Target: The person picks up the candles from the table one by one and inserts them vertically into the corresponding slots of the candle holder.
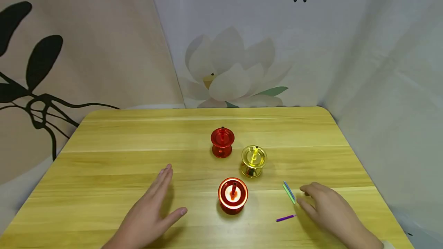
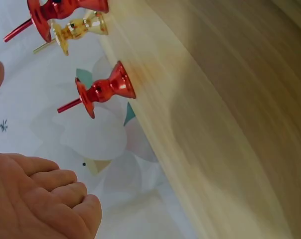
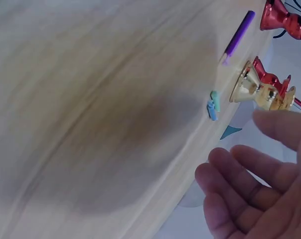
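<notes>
Item 1: near red holder point(image 1: 233, 196), a spool-shaped metallic stand with a short red stick upright in its white-centred top. It stands on the wooden tabletop point(image 1: 114, 156) near the front edge, between the two hands and touching neither.

Item 2: gold holder point(image 1: 253, 161), same shape, a yellow stick upright in it. It stands just behind and to the right of the near red holder, apart from it.

Item 3: far red holder point(image 1: 222, 141), a red stick upright in it. It stands farthest back, just left of the gold holder.

Item 4: green and blue sticks point(image 1: 288, 192), lying side by side and touching on the tabletop, right of the near red holder, just off the fingertips of the right hand.

Item 5: purple stick point(image 1: 285, 218), lying flat alone, nearer the front edge than the green and blue pair.

Item 6: left hand point(image 1: 150, 212), palm down over the tabletop left of the near red holder, fingers straight, thumb spread; grip released, nothing in it.

Item 7: right hand point(image 1: 328, 206), low over the tabletop at the right, fingers loosely bent toward the loose sticks; grip released, nothing in it.

Backdrop: printed cloth with a lotus flower point(image 1: 230, 74) behind the tabletop.
</notes>
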`<state>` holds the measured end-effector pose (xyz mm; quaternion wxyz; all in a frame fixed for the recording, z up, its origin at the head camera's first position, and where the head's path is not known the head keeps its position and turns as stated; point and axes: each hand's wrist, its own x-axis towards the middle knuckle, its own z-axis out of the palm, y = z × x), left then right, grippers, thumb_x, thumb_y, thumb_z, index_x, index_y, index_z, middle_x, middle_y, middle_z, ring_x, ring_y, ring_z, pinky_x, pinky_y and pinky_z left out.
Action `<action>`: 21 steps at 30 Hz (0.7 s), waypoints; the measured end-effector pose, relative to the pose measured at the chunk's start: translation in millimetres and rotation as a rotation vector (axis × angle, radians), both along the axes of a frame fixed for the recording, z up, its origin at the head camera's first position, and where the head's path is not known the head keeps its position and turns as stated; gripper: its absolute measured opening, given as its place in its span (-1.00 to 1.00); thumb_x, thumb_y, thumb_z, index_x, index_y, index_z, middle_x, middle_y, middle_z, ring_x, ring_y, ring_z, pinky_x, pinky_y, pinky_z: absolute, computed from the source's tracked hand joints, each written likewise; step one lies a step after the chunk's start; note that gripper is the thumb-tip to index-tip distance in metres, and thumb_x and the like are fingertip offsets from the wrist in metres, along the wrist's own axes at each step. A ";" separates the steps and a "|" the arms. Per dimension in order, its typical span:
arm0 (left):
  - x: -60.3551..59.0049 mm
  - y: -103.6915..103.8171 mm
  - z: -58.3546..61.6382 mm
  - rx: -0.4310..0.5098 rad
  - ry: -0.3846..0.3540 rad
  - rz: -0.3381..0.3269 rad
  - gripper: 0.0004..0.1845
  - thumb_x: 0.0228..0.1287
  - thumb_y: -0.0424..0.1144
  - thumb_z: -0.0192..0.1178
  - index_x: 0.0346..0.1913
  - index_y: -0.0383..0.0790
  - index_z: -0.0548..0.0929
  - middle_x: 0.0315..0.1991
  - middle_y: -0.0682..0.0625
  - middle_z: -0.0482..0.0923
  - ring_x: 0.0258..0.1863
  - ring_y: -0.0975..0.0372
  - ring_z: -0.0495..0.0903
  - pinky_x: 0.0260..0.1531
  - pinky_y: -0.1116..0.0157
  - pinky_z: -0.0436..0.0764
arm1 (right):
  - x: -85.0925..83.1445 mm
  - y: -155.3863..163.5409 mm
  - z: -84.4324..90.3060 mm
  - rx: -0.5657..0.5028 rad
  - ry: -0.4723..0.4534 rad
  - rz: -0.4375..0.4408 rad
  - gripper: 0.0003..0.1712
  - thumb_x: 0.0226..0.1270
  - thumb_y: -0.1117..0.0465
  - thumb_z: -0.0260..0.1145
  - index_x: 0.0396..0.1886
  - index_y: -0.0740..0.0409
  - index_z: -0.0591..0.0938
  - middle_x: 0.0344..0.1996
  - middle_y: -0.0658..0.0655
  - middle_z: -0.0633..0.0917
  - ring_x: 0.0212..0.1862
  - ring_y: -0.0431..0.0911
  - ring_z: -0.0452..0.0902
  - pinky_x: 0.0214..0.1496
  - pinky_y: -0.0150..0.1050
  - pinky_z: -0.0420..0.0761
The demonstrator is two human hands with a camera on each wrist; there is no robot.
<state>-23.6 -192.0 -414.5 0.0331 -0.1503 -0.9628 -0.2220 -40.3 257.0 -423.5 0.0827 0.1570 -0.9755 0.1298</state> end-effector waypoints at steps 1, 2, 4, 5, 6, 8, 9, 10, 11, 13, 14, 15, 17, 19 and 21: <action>-0.8 1.7 -0.8 0.023 -0.006 0.005 0.10 0.27 0.27 0.27 0.63 -0.11 -0.11 0.62 -0.05 -0.10 0.56 -0.02 0.03 0.32 -0.14 0.37 | -1.9 -0.8 -0.4 0.003 -0.009 -0.001 -0.77 0.18 0.12 0.52 -0.21 0.12 0.75 -0.36 -0.09 0.70 -0.33 -0.17 0.65 -0.28 -0.17 0.69; -1.5 3.4 -1.4 0.045 -0.011 0.011 0.11 0.25 0.27 0.29 0.63 -0.11 -0.10 0.62 -0.06 -0.09 0.55 -0.03 0.04 0.30 -0.16 0.38 | -3.8 -1.8 -0.6 0.005 -0.021 -0.007 -0.79 0.19 0.13 0.51 -0.23 0.11 0.75 -0.38 -0.11 0.69 -0.34 -0.19 0.63 -0.30 -0.19 0.68; -3.2 7.1 -2.5 0.091 -0.024 0.023 0.11 0.24 0.25 0.32 0.63 -0.12 -0.08 0.62 -0.05 -0.09 0.54 -0.06 0.06 0.28 -0.19 0.39 | -7.9 -3.7 -1.1 0.011 -0.037 -0.012 -0.84 0.20 0.17 0.50 -0.24 0.11 0.76 -0.39 -0.12 0.68 -0.36 -0.22 0.61 -0.32 -0.21 0.67; -4.1 9.0 -3.1 0.111 -0.030 0.030 0.11 0.23 0.24 0.33 0.63 -0.11 -0.08 0.62 -0.04 -0.09 0.53 -0.06 0.08 0.28 -0.20 0.39 | -10.0 -4.5 -1.2 0.013 -0.044 -0.014 -0.86 0.21 0.20 0.49 -0.26 0.11 0.76 -0.40 -0.12 0.68 -0.37 -0.22 0.61 -0.32 -0.21 0.67; -5.0 10.8 -3.7 0.129 -0.035 0.035 0.11 0.23 0.23 0.34 0.63 -0.11 -0.07 0.62 -0.04 -0.09 0.53 -0.07 0.09 0.27 -0.21 0.39 | -12.1 -5.3 -1.4 0.016 -0.051 -0.018 -0.88 0.21 0.21 0.48 -0.27 0.10 0.76 -0.40 -0.11 0.68 -0.37 -0.22 0.61 -0.32 -0.20 0.68; -7.5 14.1 -4.7 0.159 -0.041 0.044 0.11 0.23 0.20 0.35 0.63 -0.11 -0.06 0.62 -0.02 -0.09 0.52 -0.07 0.11 0.28 -0.22 0.37 | -16.6 -6.8 -2.2 0.021 -0.070 -0.020 -0.91 0.20 0.23 0.48 -0.30 0.08 0.75 -0.40 -0.12 0.69 -0.39 -0.24 0.58 -0.33 -0.18 0.67; -8.8 15.4 -5.5 0.170 -0.043 0.047 0.10 0.24 0.19 0.36 0.63 -0.12 -0.06 0.62 -0.02 -0.09 0.52 -0.07 0.11 0.29 -0.22 0.36 | -18.8 -7.7 -3.0 0.023 -0.074 -0.022 -0.93 0.20 0.24 0.48 -0.33 0.06 0.75 -0.41 -0.13 0.68 -0.40 -0.24 0.57 -0.34 -0.18 0.67; -10.0 16.6 -6.1 0.178 -0.046 0.050 0.10 0.24 0.19 0.36 0.63 -0.12 -0.06 0.62 -0.02 -0.09 0.52 -0.07 0.11 0.29 -0.22 0.36 | -20.7 -8.7 -3.6 0.025 -0.081 -0.024 -0.95 0.20 0.25 0.47 -0.36 0.03 0.74 -0.42 -0.15 0.67 -0.42 -0.25 0.54 -0.37 -0.19 0.65; -11.1 17.7 -6.9 0.183 -0.047 0.050 0.09 0.24 0.18 0.36 0.63 -0.12 -0.06 0.62 -0.04 -0.08 0.51 -0.07 0.12 0.30 -0.21 0.36 | -22.7 -9.9 -3.8 0.029 -0.090 -0.027 -0.92 0.20 0.25 0.46 -0.41 -0.01 0.72 -0.47 -0.17 0.63 -0.46 -0.26 0.49 -0.40 -0.20 0.62; -13.3 19.0 -8.2 0.188 -0.046 0.050 0.09 0.25 0.15 0.37 0.62 -0.14 -0.04 0.61 -0.05 -0.06 0.51 -0.05 0.12 0.30 -0.19 0.36 | -26.4 -12.6 -4.1 0.039 -0.115 -0.029 -0.86 0.21 0.25 0.45 -0.49 -0.06 0.68 -0.54 -0.19 0.57 -0.51 -0.27 0.40 -0.46 -0.23 0.55; -14.1 19.4 -9.0 0.186 -0.042 0.049 0.08 0.25 0.15 0.36 0.62 -0.15 -0.04 0.61 -0.05 -0.06 0.52 -0.05 0.12 0.31 -0.18 0.36 | -28.1 -14.0 -4.2 0.044 -0.123 -0.033 -0.83 0.22 0.24 0.44 -0.51 -0.07 0.66 -0.56 -0.19 0.55 -0.52 -0.27 0.37 -0.48 -0.23 0.53; -14.8 20.0 -9.4 0.187 -0.039 0.049 0.07 0.26 0.14 0.36 0.62 -0.16 -0.04 0.61 -0.06 -0.05 0.51 -0.05 0.12 0.31 -0.18 0.36 | -29.9 -15.3 -4.5 0.047 -0.131 -0.035 -0.82 0.23 0.23 0.44 -0.53 -0.08 0.66 -0.58 -0.19 0.53 -0.53 -0.26 0.35 -0.49 -0.24 0.50; -16.6 21.1 -10.2 0.191 -0.031 0.046 0.05 0.27 0.13 0.35 0.62 -0.17 -0.03 0.61 -0.05 -0.05 0.51 -0.04 0.13 0.32 -0.16 0.36 | -33.3 -17.1 -4.7 0.057 -0.153 -0.035 -0.78 0.25 0.20 0.43 -0.57 -0.10 0.63 -0.61 -0.18 0.49 -0.55 -0.25 0.29 -0.52 -0.25 0.45; -18.9 22.0 -10.9 0.195 -0.019 0.041 0.04 0.30 0.13 0.33 0.62 -0.17 -0.02 0.61 -0.03 -0.06 0.52 -0.02 0.13 0.34 -0.14 0.35 | -35.7 -17.4 -5.5 0.068 -0.167 -0.036 -0.75 0.26 0.18 0.43 -0.59 -0.10 0.61 -0.63 -0.17 0.47 -0.56 -0.24 0.27 -0.55 -0.27 0.42; -22.1 23.2 -11.2 0.200 -0.012 0.037 0.02 0.32 0.15 0.30 0.62 -0.17 -0.02 0.61 -0.02 -0.07 0.52 0.00 0.12 0.36 -0.11 0.32 | -37.7 -16.9 -6.4 0.081 -0.164 -0.030 -0.69 0.26 0.18 0.43 -0.64 -0.11 0.56 -0.66 -0.17 0.42 -0.58 -0.24 0.24 -0.58 -0.29 0.36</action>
